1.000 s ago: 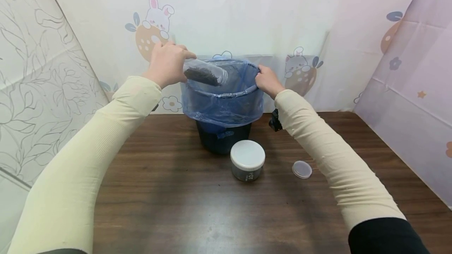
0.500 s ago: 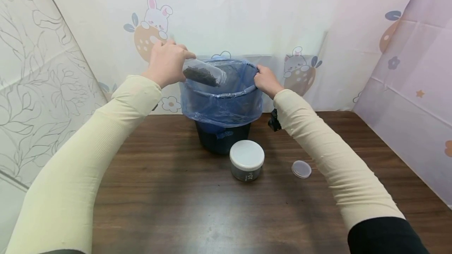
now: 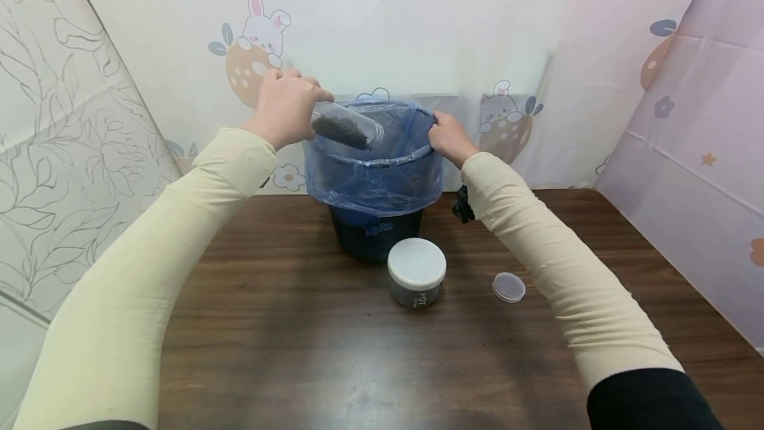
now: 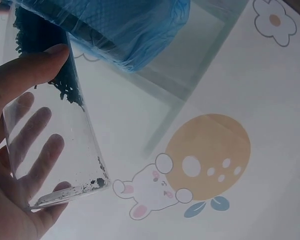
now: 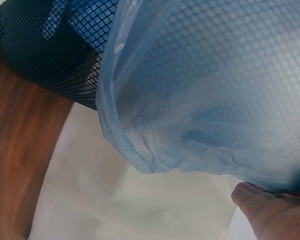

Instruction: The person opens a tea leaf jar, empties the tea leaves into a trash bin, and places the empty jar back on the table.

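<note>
My left hand (image 3: 285, 110) grips a clear plastic jar (image 3: 358, 117) by its base end. The jar lies tilted, its mouth lower and over the trash can. Dark, thin shreds (image 4: 65, 85), like dried tea leaves, fill its lower side and gather toward the mouth; a few bits cling near the base. A blue plastic bag (image 3: 376, 184) lines the black mesh trash can (image 5: 50, 55) and folds down over its outside. My right hand (image 3: 452, 138) grips the bag-covered rim at the right, its fingertips hidden behind the bag's edge.
A grey tub with a white lid (image 3: 416, 264) stands on the wooden table (image 3: 268, 324) just in front of the can. Right of it lies a small clear round lid (image 3: 509, 287). A printed curtain (image 3: 382, 18) hangs close behind the can.
Both hands stay almost in place, the left on the jar and the right on the rim. The jar looks tipped slightly more steeply, its mouth still over the can.
</note>
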### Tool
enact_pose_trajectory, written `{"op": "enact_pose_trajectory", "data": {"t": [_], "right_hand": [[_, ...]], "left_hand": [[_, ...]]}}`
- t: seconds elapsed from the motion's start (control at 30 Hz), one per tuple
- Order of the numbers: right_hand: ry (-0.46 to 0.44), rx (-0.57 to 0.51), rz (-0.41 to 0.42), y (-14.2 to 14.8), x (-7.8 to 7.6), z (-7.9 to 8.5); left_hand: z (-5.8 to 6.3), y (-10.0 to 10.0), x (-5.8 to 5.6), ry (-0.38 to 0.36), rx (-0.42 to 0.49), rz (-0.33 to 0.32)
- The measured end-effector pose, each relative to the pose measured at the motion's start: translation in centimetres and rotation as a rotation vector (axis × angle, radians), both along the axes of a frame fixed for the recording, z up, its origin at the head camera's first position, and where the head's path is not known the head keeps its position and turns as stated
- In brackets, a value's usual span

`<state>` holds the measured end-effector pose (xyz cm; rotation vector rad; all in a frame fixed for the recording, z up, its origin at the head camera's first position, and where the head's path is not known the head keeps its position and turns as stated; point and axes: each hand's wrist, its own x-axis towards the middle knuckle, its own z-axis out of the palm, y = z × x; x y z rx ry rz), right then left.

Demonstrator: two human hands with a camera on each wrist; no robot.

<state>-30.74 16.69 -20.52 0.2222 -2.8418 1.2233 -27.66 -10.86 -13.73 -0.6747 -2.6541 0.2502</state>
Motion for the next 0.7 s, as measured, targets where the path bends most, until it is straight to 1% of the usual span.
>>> {"op": "enact_pose_trajectory", "data": {"t": [0.2,0.43,0.7], "right_hand": [[0.005,0.0,0.012,-0.01,0.13,-0.02],[0.004,-0.009,0.016,0.02,0.16,-0.01],[-0.003,-0.008,0.009,0.02,0.08,-0.06]], "left_hand": [[0.13,0.05,0.07,0.015,0.015,-0.025],[0.26,0.07,0.13,0.035,0.015,-0.036],[0.07,0.16,0.04,0.054,-0.005,-0.049]]}}
